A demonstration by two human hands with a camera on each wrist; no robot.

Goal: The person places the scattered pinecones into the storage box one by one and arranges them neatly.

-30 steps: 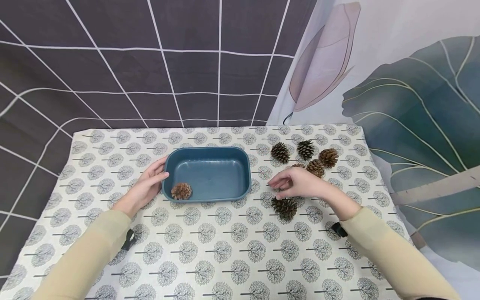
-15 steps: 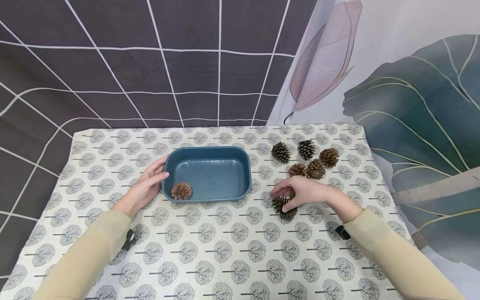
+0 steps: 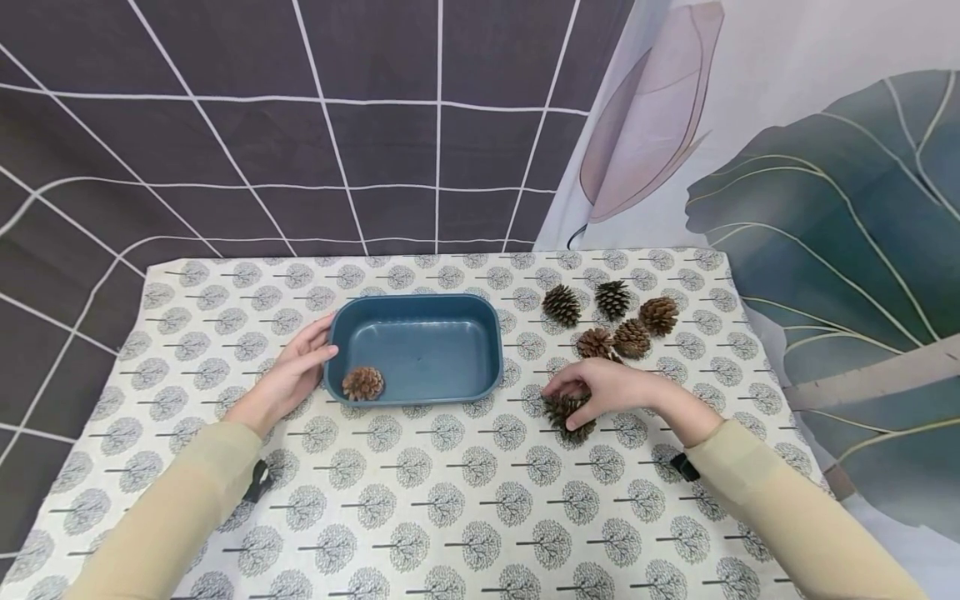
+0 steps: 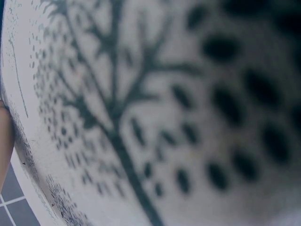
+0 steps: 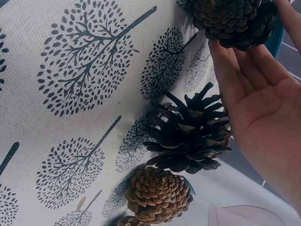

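At the left end of a blue plastic tub (image 3: pixel 420 390), my left hand (image 3: pixel 288 375) holds the rim, thumb at the edge and fingers along the outer wall. A brown pine cone (image 3: pixel 363 382) lies in the tub's near left corner. My right hand (image 3: pixel 611 390) has its thumb and fingers around a dark pine cone (image 3: pixel 568 419) on the table. In the right wrist view this gripped pine cone (image 5: pixel 233 21) shows at the top, while an open-scaled dark pine cone (image 5: pixel 188 134) stands near the palm. The left wrist view holds mostly blurred cloth.
Behind my right hand several more pine cones (image 3: pixel 632 338) lie grouped on the tree-print tablecloth (image 3: pixel 450 500). A dark curtain (image 3: pixel 382 142) with white grid lines hangs past the table's far edge. A leaf-patterned curtain (image 3: pixel 840 217) hangs at the right.
My right hand has come down and slightly toward me onto the near dark pine cone, and its fingers have closed around it. The left hand and the tub stay put.
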